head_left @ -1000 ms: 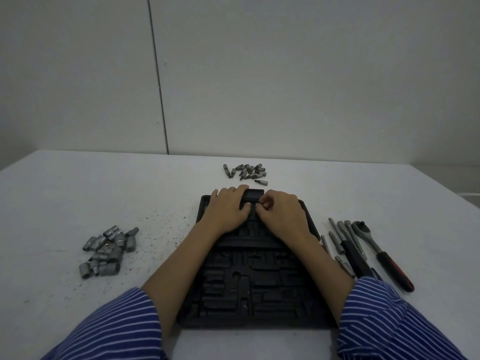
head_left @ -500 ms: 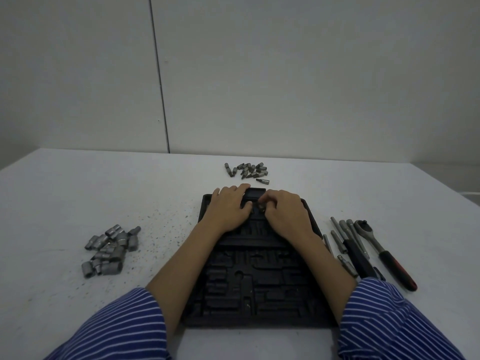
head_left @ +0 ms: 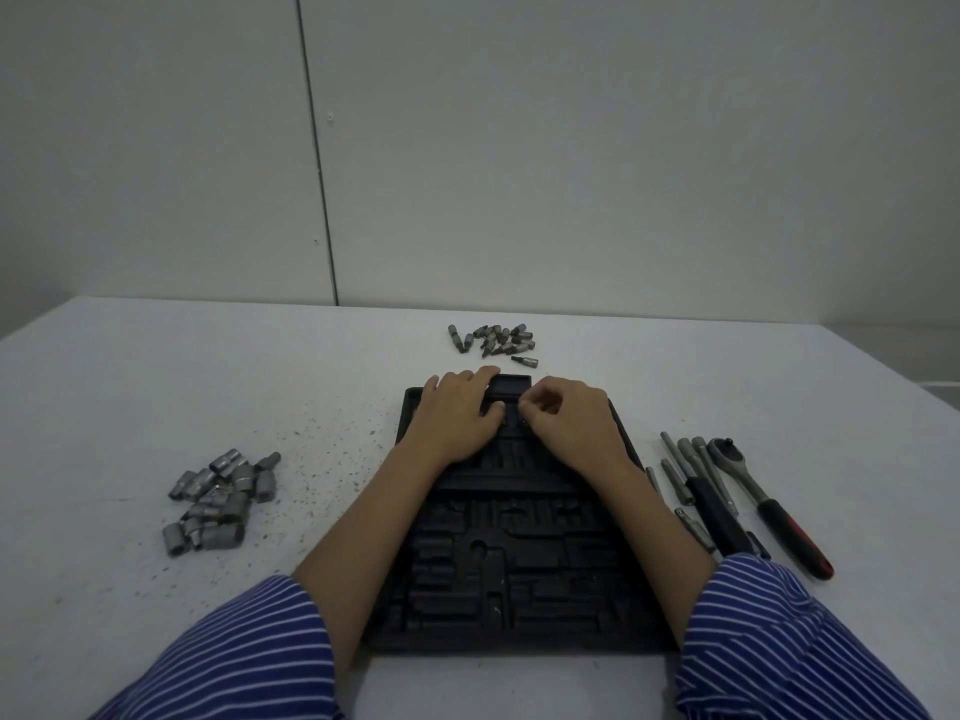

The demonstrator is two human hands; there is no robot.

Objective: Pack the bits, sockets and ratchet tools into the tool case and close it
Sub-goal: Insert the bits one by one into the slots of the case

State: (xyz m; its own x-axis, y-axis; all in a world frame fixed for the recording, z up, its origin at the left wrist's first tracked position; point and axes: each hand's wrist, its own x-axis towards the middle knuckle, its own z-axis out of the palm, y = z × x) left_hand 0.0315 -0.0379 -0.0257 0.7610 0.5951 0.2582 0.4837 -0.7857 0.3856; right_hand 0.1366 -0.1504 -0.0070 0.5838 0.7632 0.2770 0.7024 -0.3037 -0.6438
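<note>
The black tool case lies open and flat on the white table, its moulded slots facing up. My left hand rests flat on the case's far left part, fingers straight. My right hand sits beside it with curled fingertips pinching a small bit down at a slot near the far edge. A pile of bits lies just beyond the case. Sockets are heaped at the left. The ratchet with its red-black handle lies at the right.
Several extension bars and a black-handled driver lie between the case and the ratchet. Dark specks of grit dot the table left of the case. A grey wall stands close behind the table's far edge.
My right hand's fingers have curled tighter and drawn slightly right over the far slots. The left hand stays flat in place.
</note>
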